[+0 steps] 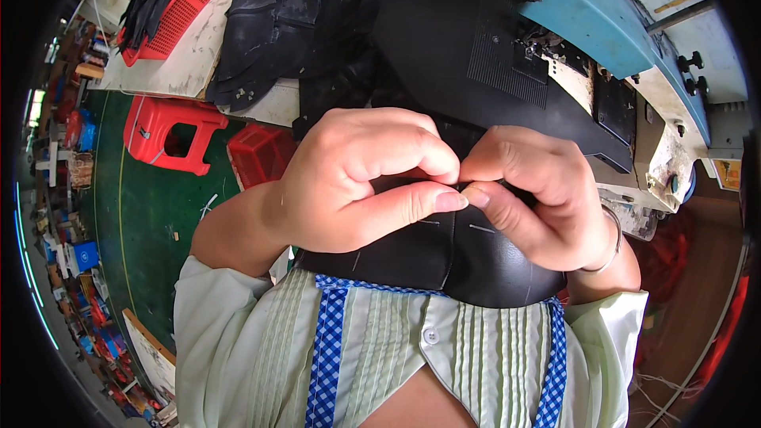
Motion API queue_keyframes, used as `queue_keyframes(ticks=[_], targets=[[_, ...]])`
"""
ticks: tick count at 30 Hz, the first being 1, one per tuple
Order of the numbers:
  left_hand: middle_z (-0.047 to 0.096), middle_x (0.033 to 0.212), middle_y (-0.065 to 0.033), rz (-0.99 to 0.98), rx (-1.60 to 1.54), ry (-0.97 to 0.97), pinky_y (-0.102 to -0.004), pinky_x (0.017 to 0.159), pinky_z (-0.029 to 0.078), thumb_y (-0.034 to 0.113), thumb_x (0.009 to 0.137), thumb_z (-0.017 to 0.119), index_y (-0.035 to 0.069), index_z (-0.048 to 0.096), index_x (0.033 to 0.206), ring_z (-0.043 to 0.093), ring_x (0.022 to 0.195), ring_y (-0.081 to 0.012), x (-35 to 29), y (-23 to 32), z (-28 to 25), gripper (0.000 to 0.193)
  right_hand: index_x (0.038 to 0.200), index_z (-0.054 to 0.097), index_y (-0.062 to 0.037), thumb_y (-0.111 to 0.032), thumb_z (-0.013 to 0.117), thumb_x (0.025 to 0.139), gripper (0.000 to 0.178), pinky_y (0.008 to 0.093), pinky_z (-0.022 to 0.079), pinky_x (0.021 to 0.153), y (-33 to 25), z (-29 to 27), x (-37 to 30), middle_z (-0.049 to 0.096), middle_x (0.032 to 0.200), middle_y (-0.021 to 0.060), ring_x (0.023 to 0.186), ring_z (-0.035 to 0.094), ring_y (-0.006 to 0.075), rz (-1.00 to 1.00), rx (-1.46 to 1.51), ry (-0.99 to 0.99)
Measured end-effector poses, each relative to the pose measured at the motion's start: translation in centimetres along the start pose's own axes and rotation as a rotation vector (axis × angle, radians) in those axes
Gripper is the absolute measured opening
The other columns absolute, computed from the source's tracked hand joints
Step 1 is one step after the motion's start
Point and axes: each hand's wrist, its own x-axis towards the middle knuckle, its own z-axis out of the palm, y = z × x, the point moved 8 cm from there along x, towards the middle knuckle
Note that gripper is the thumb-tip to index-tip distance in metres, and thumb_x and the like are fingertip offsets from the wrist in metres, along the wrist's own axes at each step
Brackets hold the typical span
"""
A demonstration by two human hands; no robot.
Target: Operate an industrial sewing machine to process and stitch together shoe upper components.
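Note:
My left hand (372, 178) and my right hand (547, 194) meet in front of my chest, their fingertips almost touching. Both are closed in a pinch, thumb against forefinger, at the upper end of a seam on a black leather-like piece (396, 257). The exact bit between the fingertips is mostly hidden. Below my hands the piece curves down against my body, with a seam down its middle and a short pale mark on each side. Beyond the hands lies a broad black sheet (432, 24), beside the blue sewing machine (587, 12).
Black cut pieces (269, 32) are heaped on the worktable at the far left. A red basket (178, 12) with more black pieces stands beyond them. A red stool (170, 135) and a red crate (260, 152) are on the green floor (158, 230) to the left.

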Motion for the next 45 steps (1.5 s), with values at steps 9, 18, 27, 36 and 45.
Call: queue_keyframes(ticks=[9,18,27,36,45], targets=[[0.067,0.084,-0.0083,-0.270,-0.143,-0.190,-0.0279,0.068,0.049,0.009,0.093,0.074,-0.005,0.069,0.097,0.065,0.076,-0.0147,-2.0,-3.7,-1.2,0.016,0.113,0.068,0.0047,-0.015,0.051,0.110,0.026,0.0232,0.050,0.078,5.1,-0.2,-2.0,0.070,0.093,0.0025,0.085,0.062,0.0077,0.362,0.560,0.129],[0.062,0.079,0.0052,-0.530,-0.424,0.003,-0.0224,0.064,0.044,0.014,0.104,0.064,-0.003,0.072,0.100,0.052,0.073,-0.0016,-4.6,-5.1,-1.7,0.019,0.117,0.069,0.0061,0.002,0.077,0.087,0.031,0.0265,0.053,0.082,2.9,-0.6,-1.1,0.073,0.100,0.0102,0.091,0.068,0.0136,0.200,0.214,0.058],[0.069,0.105,-0.0016,-0.477,-0.184,0.450,-0.0244,0.089,0.049,0.011,0.103,0.062,-0.004,0.068,0.121,0.062,0.098,-0.0083,-8.1,-3.5,-8.2,0.024,0.128,0.064,0.0031,0.002,0.079,0.087,0.044,0.0266,0.055,0.084,4.1,-2.6,-1.0,0.071,0.109,0.0095,0.093,0.067,0.0130,0.168,-0.024,0.353],[0.060,0.140,-0.0222,-0.290,0.999,0.728,-0.0454,0.114,0.042,0.007,0.100,0.061,0.000,0.065,0.132,0.054,0.134,-0.0372,-8.9,-6.8,-7.6,0.033,0.123,0.066,0.0006,0.003,0.075,0.087,0.037,0.0278,0.054,0.078,6.0,-3.3,-2.1,0.070,0.102,0.0097,0.083,0.065,0.0147,0.083,-0.414,0.486],[0.063,0.131,-0.0078,0.073,0.649,0.267,-0.0505,0.099,0.041,0.025,0.089,0.071,0.016,0.070,0.123,0.054,0.128,-0.0272,-0.6,-13.8,7.5,0.035,0.122,0.066,0.0020,0.007,0.071,0.088,0.034,0.0262,0.053,0.078,7.2,-4.0,-3.9,0.071,0.101,0.0091,0.082,0.064,0.0122,0.172,-0.385,0.551]])
